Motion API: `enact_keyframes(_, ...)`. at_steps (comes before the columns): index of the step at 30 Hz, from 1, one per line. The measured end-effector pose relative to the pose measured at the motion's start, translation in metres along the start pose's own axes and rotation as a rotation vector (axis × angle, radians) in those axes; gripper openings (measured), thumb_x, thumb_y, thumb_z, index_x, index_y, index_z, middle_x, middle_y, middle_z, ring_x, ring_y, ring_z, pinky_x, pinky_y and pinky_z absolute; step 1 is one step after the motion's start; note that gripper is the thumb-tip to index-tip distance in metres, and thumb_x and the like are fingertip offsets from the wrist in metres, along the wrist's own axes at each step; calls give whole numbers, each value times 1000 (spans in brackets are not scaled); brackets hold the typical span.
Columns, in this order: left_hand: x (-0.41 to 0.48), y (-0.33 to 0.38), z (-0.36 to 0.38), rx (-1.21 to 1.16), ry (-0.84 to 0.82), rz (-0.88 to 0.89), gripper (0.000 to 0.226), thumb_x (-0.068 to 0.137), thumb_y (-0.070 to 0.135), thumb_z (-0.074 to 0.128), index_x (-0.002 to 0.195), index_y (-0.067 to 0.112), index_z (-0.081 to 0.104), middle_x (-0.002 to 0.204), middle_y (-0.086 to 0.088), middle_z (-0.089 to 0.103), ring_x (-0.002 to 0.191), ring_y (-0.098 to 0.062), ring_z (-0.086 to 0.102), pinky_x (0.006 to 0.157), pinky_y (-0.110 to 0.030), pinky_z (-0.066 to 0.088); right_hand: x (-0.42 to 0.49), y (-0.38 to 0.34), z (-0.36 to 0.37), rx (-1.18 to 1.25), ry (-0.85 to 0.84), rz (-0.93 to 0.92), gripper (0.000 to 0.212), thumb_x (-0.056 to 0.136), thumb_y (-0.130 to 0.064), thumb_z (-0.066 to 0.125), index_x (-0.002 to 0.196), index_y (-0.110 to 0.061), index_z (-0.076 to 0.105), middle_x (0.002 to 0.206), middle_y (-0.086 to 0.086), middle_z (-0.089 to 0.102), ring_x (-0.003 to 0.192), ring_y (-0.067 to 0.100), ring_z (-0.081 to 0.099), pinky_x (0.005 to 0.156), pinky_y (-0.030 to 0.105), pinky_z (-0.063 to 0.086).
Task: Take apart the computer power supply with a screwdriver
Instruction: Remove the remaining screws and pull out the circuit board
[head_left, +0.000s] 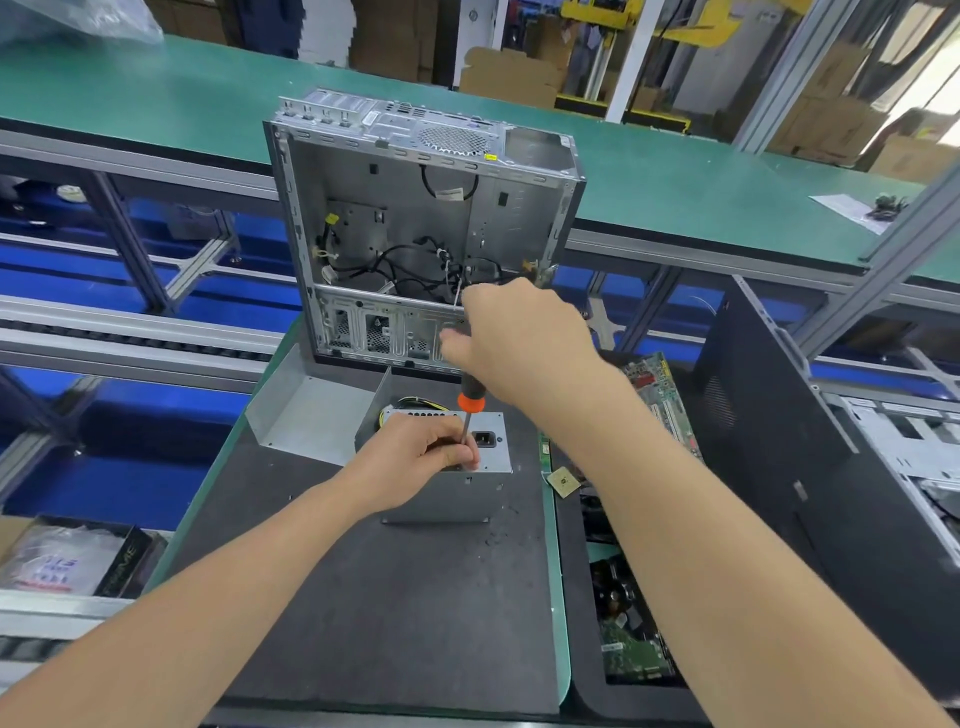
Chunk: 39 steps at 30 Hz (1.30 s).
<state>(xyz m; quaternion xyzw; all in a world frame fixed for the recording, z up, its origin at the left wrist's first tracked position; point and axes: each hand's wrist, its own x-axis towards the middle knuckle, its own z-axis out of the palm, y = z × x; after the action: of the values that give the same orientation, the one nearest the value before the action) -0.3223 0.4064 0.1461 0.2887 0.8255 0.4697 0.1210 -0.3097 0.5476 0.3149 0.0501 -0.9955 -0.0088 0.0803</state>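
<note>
A grey metal power supply (457, 496) stands on a dark mat (395, 597), its socket face turned up. My left hand (415, 457) rests on its top face, fingers pinched around the lower shaft of the screwdriver (470, 402). The screwdriver stands nearly upright, black handle with an orange collar, tip down on the top face next to the black power socket (484, 439). My right hand (514, 338) is closed over the top of the handle. Yellow and black cables (410, 404) stick out behind the supply.
An opened grey computer case (519, 218) stands upright just behind the supply. A loose metal cover (306, 410) lies to the left. Circuit boards (657, 384) and a chip (563, 480) lie to the right, beside a black case panel (779, 467). Conveyor rails run left.
</note>
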Motion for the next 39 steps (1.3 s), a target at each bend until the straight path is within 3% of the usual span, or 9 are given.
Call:
enact_keyframes(3,-1,0,-1,-20,2,-2,20,102,22,63,89,31,75,94,18,77,97,-4,72,93,-24,54,4,17,-20,200,-221,-294,12,93,-32,64,98,-23,58,83,-7,56,83,22,58,62,34,43)
enact_keyframes(9,0,-1,0,-7,15,-1,19,101,20,65,89,30,75,92,18,76,96,-4,71,90,-23,55,4,22,-27,232,-346,-489,23,81,-19,69,102,-28,64,87,-9,58,86,-2,49,69,28,46)
enact_keyframes(15,1,-2,1,-5,21,14,20,101,21,65,87,31,76,91,19,76,94,-3,71,87,-17,52,-8,1,-5,-102,150,-39,68,93,-80,34,72,-15,43,62,-2,41,51,19,37,48,29,20)
enact_keyframes(18,1,-3,-1,-28,0,18,20,102,22,64,89,32,76,94,18,77,97,-4,71,90,-18,52,-1,1,2,44,31,-1,58,97,-69,43,70,-18,39,69,2,48,56,21,44,49,31,28)
enact_keyframes(23,1,-2,-5,-93,-60,22,29,106,18,57,90,36,74,99,14,78,101,-7,72,94,-20,55,3,21,-23,245,-291,-356,10,86,-30,69,90,-28,60,84,-9,62,76,15,57,60,30,44)
enact_keyframes(26,1,-2,-5,-68,-42,28,28,105,19,58,90,36,74,97,16,77,99,-5,72,91,-16,53,5,27,-30,216,-379,-453,24,79,-20,73,98,-31,63,90,-12,61,83,3,54,68,28,47)
enact_keyframes(29,2,-2,-4,-51,-20,25,26,105,19,58,90,32,75,95,17,77,98,-4,71,88,-11,50,-1,23,-24,183,-250,-384,18,84,-36,67,97,-27,59,77,-10,61,81,15,60,59,30,43)
enact_keyframes(33,2,-2,-3,-48,-18,18,25,105,20,59,90,31,75,94,17,77,98,-4,72,91,-15,52,-7,7,-10,-167,115,-118,65,95,-76,36,66,-19,38,62,-1,42,50,19,37,48,27,19)
enact_keyframes(39,1,-4,-5,-152,-52,7,27,104,6,56,97,23,76,98,7,78,100,-10,74,91,-16,54,-2,11,-9,62,-45,-224,27,97,-46,57,91,-21,51,73,-3,48,75,30,56,61,34,40)
